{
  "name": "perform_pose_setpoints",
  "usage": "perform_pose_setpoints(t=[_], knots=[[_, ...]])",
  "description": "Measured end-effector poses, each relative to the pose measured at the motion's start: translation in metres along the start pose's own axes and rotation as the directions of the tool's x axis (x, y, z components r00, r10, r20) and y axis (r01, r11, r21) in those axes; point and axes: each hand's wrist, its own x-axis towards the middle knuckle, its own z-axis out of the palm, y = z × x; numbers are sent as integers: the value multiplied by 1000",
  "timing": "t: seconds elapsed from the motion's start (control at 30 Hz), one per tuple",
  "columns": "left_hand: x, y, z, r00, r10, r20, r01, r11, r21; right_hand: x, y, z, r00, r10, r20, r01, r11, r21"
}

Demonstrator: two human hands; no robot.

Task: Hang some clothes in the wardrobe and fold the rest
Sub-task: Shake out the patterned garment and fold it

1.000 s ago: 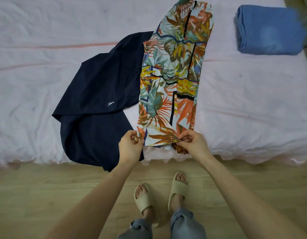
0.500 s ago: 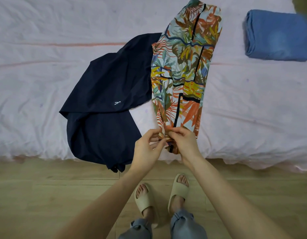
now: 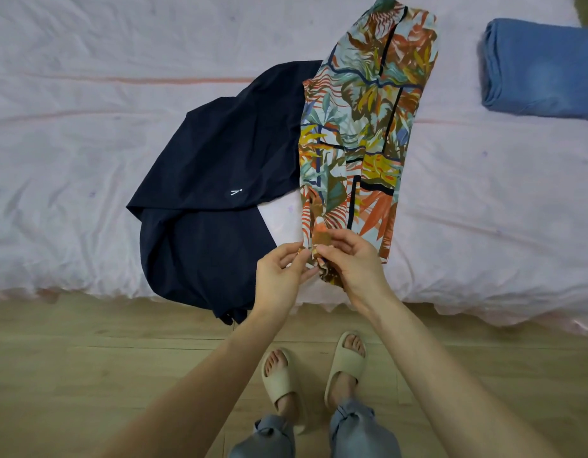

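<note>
A leaf-print garment [image 3: 358,127] in orange, green and yellow lies as a long narrow strip up the pink bed [image 3: 87,143]. Its near end is bunched at the bed's front edge. My left hand [image 3: 279,276] and my right hand [image 3: 355,262] meet there, both pinching that gathered end between thumb and fingers. A dark navy garment [image 3: 213,193] with a small white logo lies spread to the left, its lower part hanging over the bed's edge.
A folded blue garment [image 3: 540,67] sits at the back right of the bed. Wooden floor [image 3: 87,375] runs along the bed's front edge, where my feet stand in beige slippers [image 3: 345,365].
My hands, apart at the two near corners a second ago, have come together. The strip's near end is now narrower and bunched between them.
</note>
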Motion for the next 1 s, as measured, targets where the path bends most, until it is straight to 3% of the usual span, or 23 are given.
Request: perform_pose_setpoints(t=[0.13, 0.27, 0.3, 0.37, 0.43, 0.5, 0.53, 0.6, 0.67, 0.7, 0.77, 0.9, 0.93, 1.0], knots=[[2, 6, -3, 999, -33, 18, 33, 999, -30, 5, -5, -6, 990, 121, -73, -83, 918, 387], [1, 8, 0, 1000, 11, 13, -11, 1000, 20, 10, -4, -13, 977, 191, -93, -132, 888, 441], [0, 8, 1, 1000, 13, 12, -13, 999, 30, 9, -4, -14, 979, 170, -110, -118, 921, 371], [-3, 9, 5, 1000, 7, 20, -8, 999, 44, 5, -3, -14, 991, 23, -129, -21, 1000, 18], [-3, 11, 9, 1000, -18, 20, 17, 998, 64, -5, -10, -9, 991, -126, 41, 132, 959, -252], [2, 14, 7, 999, -33, -14, 34, 997, 69, -15, -15, -2, 954, -210, 213, 265, 925, -274], [5, 17, 6, 998, -35, -48, 38, 997, 65, -19, -16, -1, 941, -266, 210, 315, 913, -258], [13, 25, 3, 992, -40, -120, 40, 999, -3, -21, -15, -4, 916, -400, 2, 385, 880, -280], [16, 40, 9, 993, -13, -118, 5, 997, -71, -23, -6, -13, 813, -518, -268, 402, 830, -386], [17, 48, 15, 994, 16, -104, -25, 996, -86, -23, 2, -18, 768, -559, -312, 403, 801, -443], [16, 65, 32, 994, 84, -72, -90, 992, -88, -28, 20, -26, 729, -642, -236, 411, 687, -599], [18, 86, 65, 983, 185, -18, -185, 983, -15, -28, 46, -39, 677, -734, -44, 298, 328, -896], [18, 90, 72, 977, 210, -26, -210, 978, 10, -26, 48, -42, 673, -738, -42, 267, 297, -917], [19, 96, 83, 962, 268, -52, -266, 963, 45, -21, 46, -50, 699, -695, -166, 223, 433, -874]])
